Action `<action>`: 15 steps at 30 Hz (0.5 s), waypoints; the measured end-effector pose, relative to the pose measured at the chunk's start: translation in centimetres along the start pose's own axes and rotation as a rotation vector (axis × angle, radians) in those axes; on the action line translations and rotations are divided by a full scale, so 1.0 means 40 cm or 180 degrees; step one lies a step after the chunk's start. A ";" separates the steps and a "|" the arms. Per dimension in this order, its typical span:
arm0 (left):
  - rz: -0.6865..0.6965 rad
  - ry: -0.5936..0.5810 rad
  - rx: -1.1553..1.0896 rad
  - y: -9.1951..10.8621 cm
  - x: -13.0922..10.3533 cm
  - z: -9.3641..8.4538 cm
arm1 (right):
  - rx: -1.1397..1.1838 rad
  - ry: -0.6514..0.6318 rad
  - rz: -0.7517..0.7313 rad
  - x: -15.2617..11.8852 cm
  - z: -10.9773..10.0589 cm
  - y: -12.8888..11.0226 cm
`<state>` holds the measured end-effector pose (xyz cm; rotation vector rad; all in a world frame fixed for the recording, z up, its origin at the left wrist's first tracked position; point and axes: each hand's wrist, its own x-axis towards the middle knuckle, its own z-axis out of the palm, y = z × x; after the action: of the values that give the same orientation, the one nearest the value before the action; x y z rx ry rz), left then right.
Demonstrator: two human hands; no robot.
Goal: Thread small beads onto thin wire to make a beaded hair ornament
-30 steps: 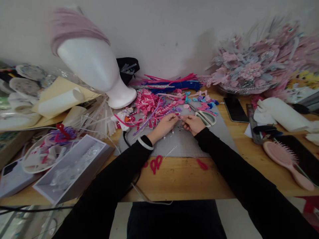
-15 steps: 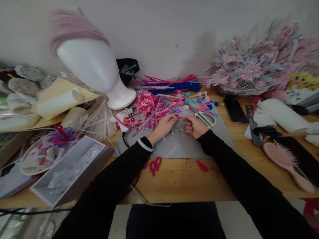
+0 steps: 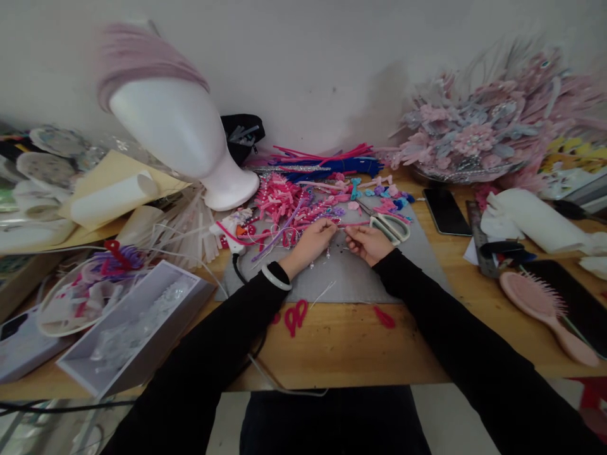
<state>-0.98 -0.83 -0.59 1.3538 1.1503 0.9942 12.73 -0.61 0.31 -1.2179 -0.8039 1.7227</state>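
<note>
Over the grey mat (image 3: pixel 360 278) my hands face each other, fingertips nearly meeting. My left hand (image 3: pixel 313 245) pinches the end of a thin pink pipe cleaner (image 3: pixel 355 224), which runs right, behind my other fingers. Closed in a pinch too, my right hand (image 3: pixel 370 243) grips a thin pale wire that spans the small gap; its exact form is too fine to make out. Scissors with pale handles (image 3: pixel 398 229) lie just beyond my right hand. Looped red pipe-cleaner pieces (image 3: pixel 296 317) and a red petal shape (image 3: pixel 384 317) lie nearer the table edge.
Pink pipe-cleaner pieces (image 3: pixel 279 199) are heaped behind my hands, beside a glue gun (image 3: pixel 232 230). A white mannequin head (image 3: pixel 175 126) stands left, above a lilac box (image 3: pixel 137 328). On the right are a phone (image 3: pixel 447 210), a hairbrush (image 3: pixel 545 309) and a floral headpiece (image 3: pixel 474 133).
My right hand has shifted slightly left, its fingertips closer to my left hand. The pink strip now shows above the right fingers. My left hand stays nearly still.
</note>
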 end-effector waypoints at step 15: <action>-0.0077 -0.0107 -0.0358 -0.010 0.004 -0.003 | -0.0757 -0.0292 -0.0980 0.012 -0.002 0.023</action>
<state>-1.10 -0.65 -0.99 1.2599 1.0675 1.0002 12.48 -0.56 -0.71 -1.1060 -1.2125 1.4691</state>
